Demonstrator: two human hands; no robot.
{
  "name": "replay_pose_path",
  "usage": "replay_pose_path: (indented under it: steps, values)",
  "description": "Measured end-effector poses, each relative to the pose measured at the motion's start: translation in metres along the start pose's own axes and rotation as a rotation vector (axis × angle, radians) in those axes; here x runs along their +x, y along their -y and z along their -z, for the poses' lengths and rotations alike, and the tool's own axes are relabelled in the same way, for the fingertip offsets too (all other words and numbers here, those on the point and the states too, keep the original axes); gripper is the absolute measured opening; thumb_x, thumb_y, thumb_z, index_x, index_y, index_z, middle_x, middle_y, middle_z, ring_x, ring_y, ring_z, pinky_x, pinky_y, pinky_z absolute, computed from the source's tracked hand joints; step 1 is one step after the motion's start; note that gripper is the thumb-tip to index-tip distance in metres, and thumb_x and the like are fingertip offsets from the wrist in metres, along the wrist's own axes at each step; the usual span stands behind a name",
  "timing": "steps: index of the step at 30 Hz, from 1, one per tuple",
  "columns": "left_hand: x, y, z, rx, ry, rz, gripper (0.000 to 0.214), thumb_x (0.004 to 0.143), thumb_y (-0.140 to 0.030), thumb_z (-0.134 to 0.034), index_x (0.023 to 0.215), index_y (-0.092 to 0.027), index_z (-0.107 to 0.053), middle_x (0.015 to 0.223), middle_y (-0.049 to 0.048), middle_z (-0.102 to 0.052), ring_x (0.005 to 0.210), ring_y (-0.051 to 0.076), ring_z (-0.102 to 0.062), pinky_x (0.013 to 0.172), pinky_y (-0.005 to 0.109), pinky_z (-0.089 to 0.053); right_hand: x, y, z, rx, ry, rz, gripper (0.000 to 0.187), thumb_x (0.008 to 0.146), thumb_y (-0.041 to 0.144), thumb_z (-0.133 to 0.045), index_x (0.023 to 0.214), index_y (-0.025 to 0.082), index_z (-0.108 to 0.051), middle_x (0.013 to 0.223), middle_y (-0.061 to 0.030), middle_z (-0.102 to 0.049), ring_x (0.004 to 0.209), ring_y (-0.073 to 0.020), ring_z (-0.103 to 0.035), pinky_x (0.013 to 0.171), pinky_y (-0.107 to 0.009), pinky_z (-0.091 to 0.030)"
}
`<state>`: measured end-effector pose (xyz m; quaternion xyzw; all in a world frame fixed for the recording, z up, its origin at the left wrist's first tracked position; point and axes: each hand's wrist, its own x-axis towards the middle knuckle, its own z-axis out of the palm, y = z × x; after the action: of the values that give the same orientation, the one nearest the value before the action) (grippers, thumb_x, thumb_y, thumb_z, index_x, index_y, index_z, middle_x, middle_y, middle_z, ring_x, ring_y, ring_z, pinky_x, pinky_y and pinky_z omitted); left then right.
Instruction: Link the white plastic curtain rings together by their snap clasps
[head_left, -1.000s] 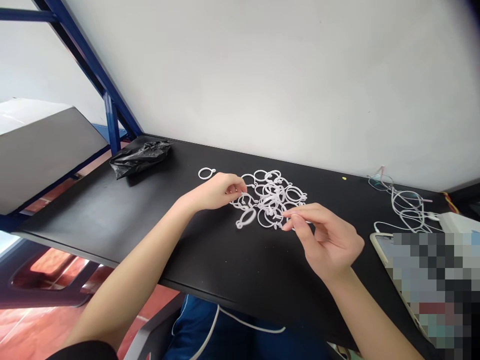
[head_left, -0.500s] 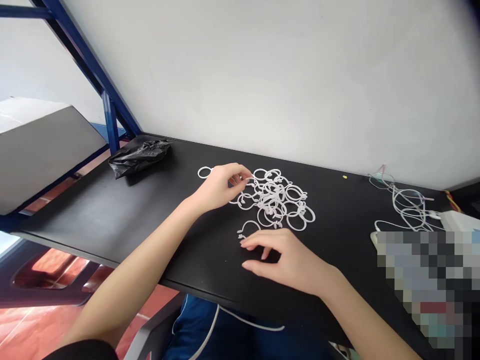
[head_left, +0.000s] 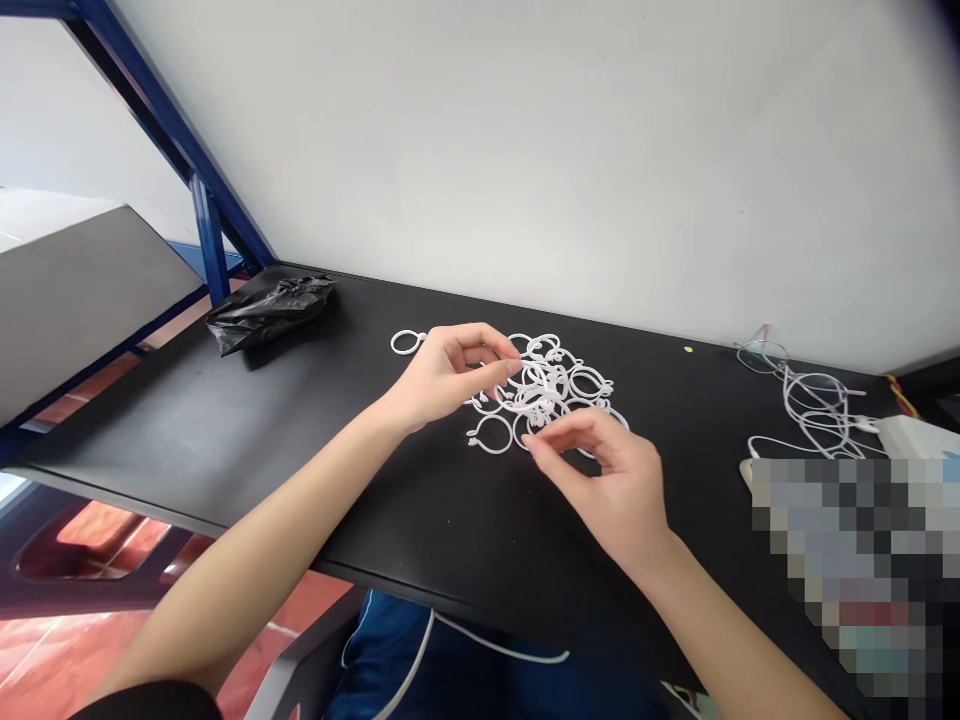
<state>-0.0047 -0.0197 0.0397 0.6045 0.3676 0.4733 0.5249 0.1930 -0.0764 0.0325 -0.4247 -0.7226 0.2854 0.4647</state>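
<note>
White plastic curtain rings [head_left: 589,382] with small eyelets lie in a tangled heap on the black tabletop [head_left: 360,480]. My left hand [head_left: 457,375] is at the heap's left side, its thumb and fingertips pinched on a ring that tilts up over the others. My right hand [head_left: 607,480] is at the near side of the heap, thumb and index finger closed on the edge of another ring; the fingers partly cover it. One loose ring [head_left: 495,435] lies flat between the hands, and a further ring [head_left: 406,342] lies apart beyond my left hand.
A crumpled black plastic bag [head_left: 274,312] lies at the back left. To the right are coiled white cables [head_left: 814,410], eyeglasses [head_left: 761,355] and a white box [head_left: 919,440] beside a blurred patch. A white wall stands behind the table, with a blue metal frame [head_left: 212,240] at left.
My right hand has moved up to the heap and its fingers have closed. My left hand has shifted slightly right, raising a ring. The loose ring near the front has shifted slightly.
</note>
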Motion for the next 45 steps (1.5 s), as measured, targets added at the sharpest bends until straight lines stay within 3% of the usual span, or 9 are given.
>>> replay_pose_path:
  steps: [7, 16, 19, 23, 26, 29, 36, 41, 45]
  values:
    - [-0.002, 0.004, -0.013, -0.119, 0.054, 0.029, 0.016, 0.081, -0.026, -0.074, 0.084, -0.013, -0.065, 0.072, -0.0004, -0.062, 0.06, 0.007, -0.059, 0.058, 0.022, -0.057, -0.002, -0.004, -0.002, 0.099, -0.217, 0.105, 0.032, 0.074, 0.016, -0.08, 0.1, 0.022, -0.063, 0.087, -0.0007, -0.073, 0.072, -0.0172, -0.074, 0.065, -0.029, -0.064]
    - [-0.002, 0.001, -0.016, -0.151, 0.053, 0.038, 0.025, 0.078, -0.034, -0.077, 0.082, -0.013, -0.063, 0.072, -0.0014, -0.06, 0.057, 0.006, -0.056, 0.054, 0.019, -0.056, -0.002, -0.009, 0.0, 0.046, -0.214, 0.289, 0.029, 0.078, 0.006, -0.073, 0.101, 0.025, -0.071, 0.087, -0.0009, -0.075, 0.073, -0.0168, -0.072, 0.062, -0.031, -0.064]
    - [-0.004, 0.002, -0.019, -0.128, 0.023, 0.03, 0.033, 0.087, -0.047, -0.064, 0.089, -0.014, -0.063, 0.075, 0.0008, -0.059, 0.059, 0.008, -0.057, 0.054, 0.022, -0.056, -0.003, -0.011, 0.001, 0.029, -0.25, 0.364, 0.035, 0.077, 0.001, -0.073, 0.101, 0.025, -0.072, 0.087, -0.0007, -0.076, 0.075, -0.0182, -0.073, 0.062, -0.032, -0.064]
    - [-0.012, 0.004, -0.023, 0.028, 0.006, -0.165, 0.053, 0.094, -0.063, -0.039, 0.11, -0.017, -0.058, 0.094, 0.007, -0.062, 0.075, 0.014, -0.062, 0.061, 0.025, -0.055, -0.003, -0.014, 0.002, -0.01, -0.289, 0.416, 0.036, 0.076, 0.001, -0.074, 0.101, 0.026, -0.073, 0.087, -0.0006, -0.077, 0.075, -0.0198, -0.074, 0.063, -0.034, -0.065]
    - [-0.017, 0.007, -0.025, 0.21, 0.094, -0.353, 0.061, 0.085, -0.069, -0.054, 0.12, -0.019, -0.053, 0.102, 0.0085, -0.063, 0.081, 0.016, -0.063, 0.065, 0.026, -0.053, -0.003, -0.014, 0.003, -0.05, -0.294, 0.437, 0.036, 0.076, 0.002, -0.075, 0.102, 0.028, -0.073, 0.09, -0.0009, -0.078, 0.074, -0.0205, -0.075, 0.062, -0.035, -0.065]
    - [-0.019, 0.011, -0.029, 0.33, 0.143, -0.441, 0.067, 0.077, -0.064, -0.068, 0.123, -0.02, -0.05, 0.097, 0.0063, -0.066, 0.071, 0.013, -0.06, 0.064, 0.025, -0.052, -0.004, -0.014, 0.005, -0.086, -0.297, 0.477, 0.043, 0.075, 0.001, -0.076, 0.107, 0.029, -0.073, 0.094, -0.0008, -0.078, 0.076, -0.0205, -0.075, 0.062, -0.033, -0.066]
    - [-0.021, 0.015, -0.034, 0.494, 0.008, -0.532, 0.052, 0.082, -0.067, -0.06, 0.101, -0.019, -0.053, 0.08, 0.0014, -0.068, 0.055, 0.009, -0.06, 0.054, 0.02, -0.05, -0.007, -0.012, 0.007, -0.218, -0.257, 0.541, 0.048, 0.08, 0.004, -0.073, 0.119, 0.032, -0.069, 0.102, -0.0005, -0.078, 0.075, -0.021, -0.077, 0.056, -0.029, -0.066]
    - [-0.021, 0.011, -0.037, 0.522, -0.119, -0.737, 0.049, 0.082, -0.065, -0.061, 0.091, -0.019, -0.052, 0.062, -0.0042, -0.063, 0.044, 0.005, -0.054, 0.046, 0.015, -0.043, -0.005, -0.01, 0.009, -0.211, -0.227, 0.578, 0.051, 0.079, 0.003, -0.074, 0.121, 0.031, -0.068, 0.101, -0.0009, -0.078, 0.077, -0.0206, -0.077, 0.056, -0.028, -0.066]
    - [-0.022, 0.01, -0.04, 0.555, -0.134, -0.744, 0.046, 0.085, -0.065, -0.056, 0.086, -0.019, -0.05, 0.055, -0.0052, -0.06, 0.043, 0.006, -0.053, 0.046, 0.016, -0.043, -0.004, -0.008, 0.011, -0.19, -0.225, 0.594, 0.047, 0.078, 0.005, -0.075, 0.117, 0.03, -0.07, 0.099, -0.0006, -0.079, 0.073, -0.0198, -0.076, 0.056, -0.029, -0.066]
